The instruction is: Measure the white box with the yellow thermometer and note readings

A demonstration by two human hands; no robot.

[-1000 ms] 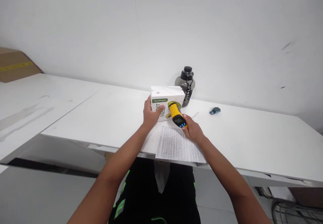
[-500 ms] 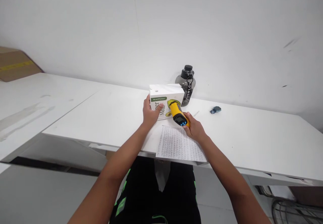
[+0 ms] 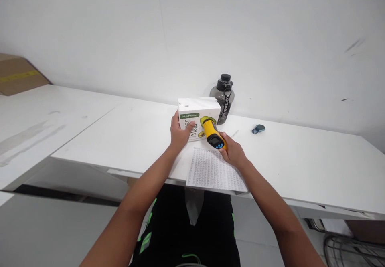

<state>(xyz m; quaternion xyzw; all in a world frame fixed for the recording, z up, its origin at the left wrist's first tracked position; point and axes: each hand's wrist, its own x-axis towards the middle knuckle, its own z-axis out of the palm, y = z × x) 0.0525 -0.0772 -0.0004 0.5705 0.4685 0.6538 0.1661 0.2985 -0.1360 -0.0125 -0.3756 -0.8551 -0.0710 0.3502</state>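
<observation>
My left hand [image 3: 179, 132] grips the left side of a white box [image 3: 200, 106] printed "NutriMotion", thumb across its front face. In my right hand [image 3: 233, 150] is a yellow and black infrared thermometer [image 3: 212, 132] with a small screen and blue buttons facing me. Its front end points at the avocado picture on the box; whether it touches cannot be told. Below both hands lies a printed sheet of paper [image 3: 212, 170] at the table's front edge. A dark grey water bottle [image 3: 224, 94] stands behind the box, partly hidden by it.
On the white table [image 3: 315, 158], a small dark blue-green object [image 3: 258, 128] lies right of the bottle. A cardboard box [image 3: 21, 74] with yellow tape sits at the far left. The wall [image 3: 192, 38] rises right behind the table. A wire rack [image 3: 355, 249] shows below right.
Both hands keep their hold on the box and the thermometer. The view has shifted very slightly; otherwise little differs.
</observation>
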